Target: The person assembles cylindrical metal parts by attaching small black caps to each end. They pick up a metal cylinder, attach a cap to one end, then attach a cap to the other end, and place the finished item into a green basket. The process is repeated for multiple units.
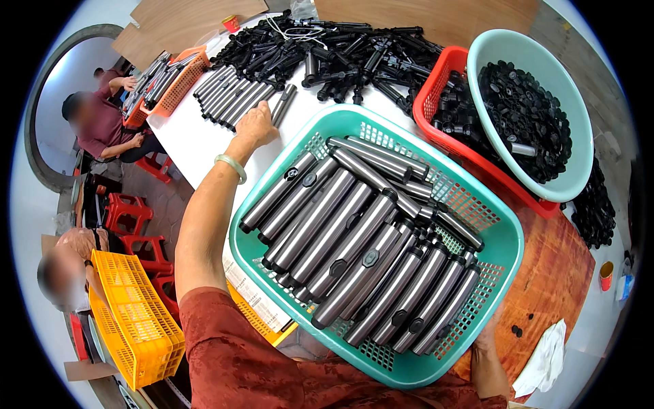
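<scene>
My left hand [255, 127] reaches over the white table with fingers bent round the lower end of a grey metal tube [284, 103]. Part of its grip is hidden. Left of the hand lies a row of similar tubes [228, 95]. A green plastic basket [272, 278] is tilted in front of my body, filled with shiny grey tubes [340, 228] that have black ends and oval black buttons. At its lower right side, my right hand [485, 343] grips the basket; the fingers are mostly behind the rim.
Black plastic parts [368, 58] pile up at the table's back. A pale green basin [579, 75] of small black caps rests on a red basket [436, 78]. An orange basket [178, 85] holds more tubes. Yellow crates [133, 313], red stools [128, 213] and two seated people are at left.
</scene>
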`<state>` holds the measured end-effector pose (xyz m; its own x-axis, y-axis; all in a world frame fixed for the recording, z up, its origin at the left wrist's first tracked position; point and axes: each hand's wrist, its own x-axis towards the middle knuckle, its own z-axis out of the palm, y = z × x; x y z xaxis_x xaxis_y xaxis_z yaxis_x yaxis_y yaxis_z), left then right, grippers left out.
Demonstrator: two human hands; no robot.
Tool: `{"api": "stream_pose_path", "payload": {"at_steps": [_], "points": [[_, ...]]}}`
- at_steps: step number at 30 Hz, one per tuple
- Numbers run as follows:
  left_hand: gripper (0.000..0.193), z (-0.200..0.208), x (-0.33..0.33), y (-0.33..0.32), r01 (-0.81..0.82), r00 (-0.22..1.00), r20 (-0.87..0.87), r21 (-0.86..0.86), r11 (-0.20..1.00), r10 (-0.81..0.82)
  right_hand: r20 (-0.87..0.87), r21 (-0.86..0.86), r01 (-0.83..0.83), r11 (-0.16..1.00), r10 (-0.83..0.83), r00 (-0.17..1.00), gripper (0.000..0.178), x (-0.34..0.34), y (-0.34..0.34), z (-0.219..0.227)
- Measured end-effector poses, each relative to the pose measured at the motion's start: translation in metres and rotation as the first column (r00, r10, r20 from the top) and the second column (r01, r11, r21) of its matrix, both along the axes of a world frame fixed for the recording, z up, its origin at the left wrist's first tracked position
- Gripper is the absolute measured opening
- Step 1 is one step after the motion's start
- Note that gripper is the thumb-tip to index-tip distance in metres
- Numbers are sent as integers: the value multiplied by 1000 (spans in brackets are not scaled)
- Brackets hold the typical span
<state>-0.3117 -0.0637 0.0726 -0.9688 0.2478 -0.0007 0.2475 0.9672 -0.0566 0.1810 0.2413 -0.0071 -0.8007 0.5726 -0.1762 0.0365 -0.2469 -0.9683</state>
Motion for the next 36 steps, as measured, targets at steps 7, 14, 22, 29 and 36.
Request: {"api": "stream_pose_path", "payload": {"at_steps": [7,14,22,29,36], "points": [[42,9,10,1,-78,991,101,-56,995,83,-21,45,-7,999,8,1000,38,-3,-3,6],[35,-22,-17,-15,-46,999,-19,29,999,46,1,48,24,999,-24,1000,36,-2,-5,9],[36,-31,-15,-33,-71,965,-247,73,995,87,-1,9,32,999,-32,999,38,9,3,-9],[44,-32,-19,-29,-156,961,-205,164,974,188,43,-41,82,996,-80,996,36,15,5,-17],[44,-14,-33,-30,-264,964,104,210,942,247,70,-35,87,996,-84,994,34,21,8,-24]]}}
